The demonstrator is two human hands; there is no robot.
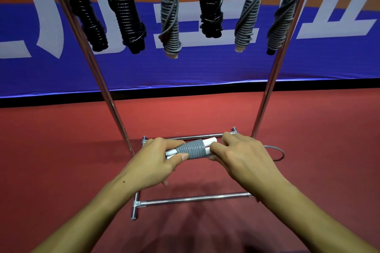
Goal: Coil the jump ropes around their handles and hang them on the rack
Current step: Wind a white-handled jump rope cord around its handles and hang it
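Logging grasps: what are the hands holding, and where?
Both hold one grey rope's white handles: left hand at the left end, right hand at the right end.

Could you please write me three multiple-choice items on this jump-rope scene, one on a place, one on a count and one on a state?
1. Where is the loose tail of the grey rope?
A. To the right of the right hand
B. Draped over the top bar
C. Around the left wrist

2. How many coiled ropes hang on the rack?
A. Three
B. Six
C. Nine

3. What state is the held bundle in?
A. Fully uncoiled
B. Partly coiled, white handle ends showing
C. Already hung up

Answers:
1 A, a grey loop curves out beside the right hand.
2 B, three black and three grey bundles hang in view, from the leftmost black bundle to the rightmost grey bundle.
3 B, grey turns wrap the middle of the white handles, gripped by the left hand and the right.
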